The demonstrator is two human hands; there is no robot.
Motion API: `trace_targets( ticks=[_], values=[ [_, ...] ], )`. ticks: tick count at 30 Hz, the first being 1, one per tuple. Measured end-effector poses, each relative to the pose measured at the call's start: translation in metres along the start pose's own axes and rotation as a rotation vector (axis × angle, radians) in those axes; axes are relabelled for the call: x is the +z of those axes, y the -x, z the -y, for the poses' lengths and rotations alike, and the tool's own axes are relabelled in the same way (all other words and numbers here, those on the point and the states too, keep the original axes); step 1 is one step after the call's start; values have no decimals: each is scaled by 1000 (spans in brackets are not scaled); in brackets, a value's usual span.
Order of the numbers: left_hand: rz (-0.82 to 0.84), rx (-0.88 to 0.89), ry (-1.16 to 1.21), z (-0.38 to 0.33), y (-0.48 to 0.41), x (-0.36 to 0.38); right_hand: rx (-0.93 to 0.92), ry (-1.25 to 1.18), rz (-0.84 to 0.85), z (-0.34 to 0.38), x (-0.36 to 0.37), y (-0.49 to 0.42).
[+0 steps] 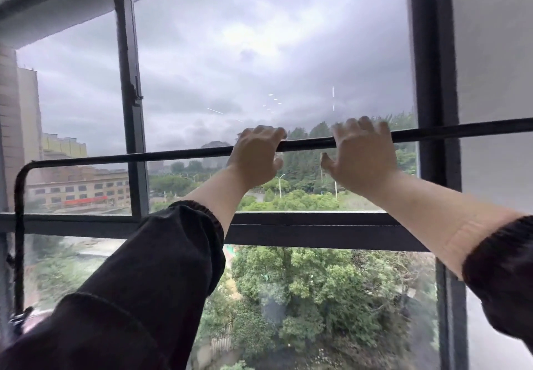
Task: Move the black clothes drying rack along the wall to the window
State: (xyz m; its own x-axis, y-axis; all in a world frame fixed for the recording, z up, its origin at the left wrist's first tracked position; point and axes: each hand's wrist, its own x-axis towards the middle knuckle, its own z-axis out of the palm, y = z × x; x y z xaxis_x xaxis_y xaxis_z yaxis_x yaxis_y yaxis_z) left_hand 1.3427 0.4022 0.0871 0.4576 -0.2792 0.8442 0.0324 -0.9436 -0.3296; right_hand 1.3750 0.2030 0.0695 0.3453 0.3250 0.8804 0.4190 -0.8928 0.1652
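Both of my hands hook over the top bar of the black drying rack (184, 154): my left hand (255, 154) has its fingers curled over the bar from above with the thumb below it, closed around the tube; my right hand (362, 153), just to its 3 o'clock side, drapes its fingers (357, 127) over the same bar while the thumb hangs free beneath, so this hand rests on the bar more loosely and does not fully encircle it. Between the two hands a short stretch of bar stays bare. From my left hand the bar runs toward 9 o'clock, then bends down at a rounded corner into an upright post (18, 225) at the far left edge; toward 3 o'clock it passes on in front of a white wall (496, 66). Directly behind the bar stands the window (259, 52), its dark frame (432, 81) rising at 1 o'clock and a dark crossbar (317, 226) lying below my wrists. Dark sleeves (150, 283) are pushed back on both forearms. Through the glass show grey cloud at 12 o'clock, trees (317, 297) at 6 o'clock, and buildings (78, 190) at 9 o'clock.
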Motion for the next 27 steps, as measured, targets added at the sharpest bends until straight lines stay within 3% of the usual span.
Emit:
trace_targets(
  ticks=[7, 15, 22, 27],
  values=[
    [-44, 55, 47, -63, -21, -6, 107, 126, 40, -56, -16, 28],
    [32, -84, 69, -102, 12, -18, 132, 115, 141, -66, -33, 59],
    [53, -137, 117, -110, 74, -74, 175, 60, 151, -22, -90, 104],
    [-14, -141, 181, -112, 131, -135, 207, -41, 39, 26, -147, 148]
  ],
)
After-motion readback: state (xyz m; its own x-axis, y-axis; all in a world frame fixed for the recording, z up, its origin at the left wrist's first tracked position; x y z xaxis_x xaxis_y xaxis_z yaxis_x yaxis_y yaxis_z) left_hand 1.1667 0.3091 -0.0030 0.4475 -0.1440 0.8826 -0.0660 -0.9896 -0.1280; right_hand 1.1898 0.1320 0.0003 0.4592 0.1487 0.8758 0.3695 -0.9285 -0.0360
